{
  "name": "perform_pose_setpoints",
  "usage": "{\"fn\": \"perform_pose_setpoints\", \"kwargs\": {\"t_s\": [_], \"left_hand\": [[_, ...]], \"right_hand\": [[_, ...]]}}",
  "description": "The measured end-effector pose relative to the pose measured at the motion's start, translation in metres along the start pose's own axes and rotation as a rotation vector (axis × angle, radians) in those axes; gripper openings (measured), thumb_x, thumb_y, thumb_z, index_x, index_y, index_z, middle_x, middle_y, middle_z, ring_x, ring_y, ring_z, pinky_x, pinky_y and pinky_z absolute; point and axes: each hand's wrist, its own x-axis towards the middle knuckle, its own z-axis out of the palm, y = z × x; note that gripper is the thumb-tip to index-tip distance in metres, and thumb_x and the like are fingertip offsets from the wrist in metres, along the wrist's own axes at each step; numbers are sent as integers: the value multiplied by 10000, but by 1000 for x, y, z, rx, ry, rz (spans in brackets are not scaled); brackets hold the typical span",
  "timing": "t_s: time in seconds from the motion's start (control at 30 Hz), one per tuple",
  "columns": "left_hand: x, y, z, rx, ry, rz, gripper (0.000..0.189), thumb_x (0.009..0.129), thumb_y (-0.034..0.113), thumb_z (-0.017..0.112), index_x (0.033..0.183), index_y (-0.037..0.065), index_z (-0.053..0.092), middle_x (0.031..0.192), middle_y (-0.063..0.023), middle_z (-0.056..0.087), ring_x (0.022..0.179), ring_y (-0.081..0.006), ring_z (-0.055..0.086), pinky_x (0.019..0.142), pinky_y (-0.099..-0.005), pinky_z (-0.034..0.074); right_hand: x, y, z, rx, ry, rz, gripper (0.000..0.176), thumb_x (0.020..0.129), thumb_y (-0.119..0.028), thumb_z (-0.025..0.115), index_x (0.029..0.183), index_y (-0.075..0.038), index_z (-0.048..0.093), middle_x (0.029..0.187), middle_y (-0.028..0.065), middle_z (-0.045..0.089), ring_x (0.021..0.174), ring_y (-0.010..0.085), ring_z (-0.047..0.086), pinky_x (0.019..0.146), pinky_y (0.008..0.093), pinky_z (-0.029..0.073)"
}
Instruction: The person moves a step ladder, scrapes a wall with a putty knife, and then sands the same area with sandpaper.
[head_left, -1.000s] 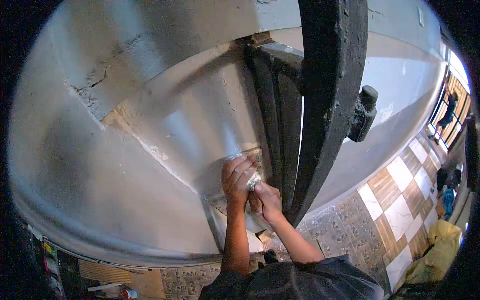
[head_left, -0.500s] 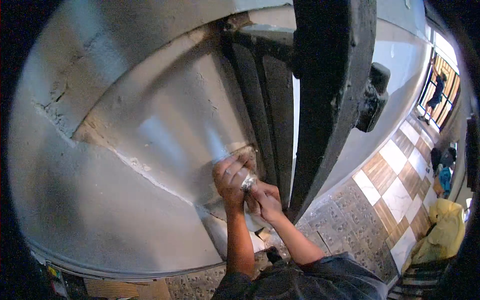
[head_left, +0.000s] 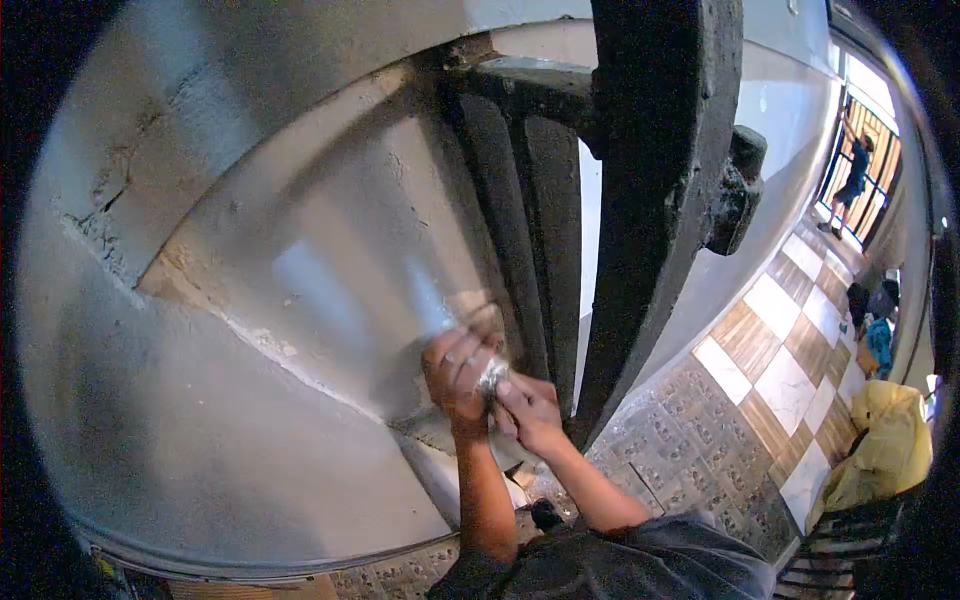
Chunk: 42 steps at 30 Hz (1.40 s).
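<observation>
Both my hands press together against a grey plastered wall (head_left: 330, 230), right beside a black metal door frame (head_left: 540, 230). My left hand (head_left: 455, 370) lies flat-fingered over a small crumpled pale wad (head_left: 491, 377), perhaps sandpaper or a rag. My right hand (head_left: 530, 410) grips the same wad from below and to the right. A worn, lighter patch of wall (head_left: 470, 305) shows just above my fingers. What exactly the wad is stays unclear.
A thick black metal bar (head_left: 650, 200) with a latch block (head_left: 738, 190) stands close on the right. Cracked plaster (head_left: 110, 190) runs along the upper left. Checkered floor tiles (head_left: 790, 350), a yellow bundle (head_left: 885, 440), and a person at a far grille (head_left: 855, 170) lie to the right.
Both hands have stayed on the same spot, shifting slightly left and down the wall with the wad. The view has moved closer to the metal bar.
</observation>
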Motion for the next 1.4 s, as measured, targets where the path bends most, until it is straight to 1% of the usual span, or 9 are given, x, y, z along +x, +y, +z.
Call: {"fn": "perform_pose_setpoints", "kwargs": {"t_s": [0.07,0.17,0.3,0.5,0.6,0.67,0.77,0.83,1.4], "left_hand": [[24,8,1,105,-14,6,130,616,70,690,660,88,569,818,-29,618,867,-235,581,779,-397,445],[15,6,2,-49,37,-109,136,603,44,694,655,87,576,816,-22,624,880,-225,579,787,-390,444],[19,5,-6,98,-188,9,151,599,30,701,660,88,576,825,-27,621,872,-229,577,784,-376,443],[34,14,-10,0,-162,-74,167,558,47,702,701,91,628,870,-23,621,897,-223,558,790,-355,436],[26,3,-4,132,-89,-19,32,687,94,604,655,97,607,844,-40,614,908,-239,554,793,-365,448],[43,10,-1,37,-87,-62,180,551,38,702,708,94,634,863,-11,628,881,-207,553,772,-344,436],[40,21,1,-48,-13,-150,188,555,16,702,711,94,632,856,-3,630,868,-200,554,763,-336,439],[29,15,-2,-2,-69,-89,183,566,15,703,716,96,635,854,0,630,870,-198,555,760,-336,440],[21,1,-1,82,-81,68,129,622,51,692,630,88,568,831,-8,629,868,-221,577,759,-352,443]], "right_hand": [[5,0,-3,-95,2,-10,273,891,-274,483,904,-17,574,554,-16,469,419,64,390,386,210,286],[14,21,8,-213,173,-433,264,881,-268,499,930,-17,565,568,-14,476,463,49,396,410,204,288],[-4,-10,8,236,-22,76,281,871,-306,513,907,-30,551,530,-4,432,385,61,342,354,212,262],[-9,-22,19,199,34,19,264,871,-293,518,848,-32,551,531,-9,436,383,64,347,345,219,251],[0,-20,17,55,57,-65,273,876,-305,509,834,-38,548,534,-13,442,389,66,358,349,215,259],[5,-22,15,91,55,-5,274,876,-309,508,847,-40,555,537,-14,446,394,66,363,353,214,266],[-1,-24,10,88,53,23,270,871,-311,516,856,-46,563,540,-18,440,396,68,358,356,220,269],[-4,-10,0,33,53,220,280,868,-321,515,830,-45,550,536,-16,437,395,67,354,355,225,263],[7,1,5,184,-36,-17,292,845,-302,548,657,-98,460,542,-22,413,411,77,350,370,225,244]]}}
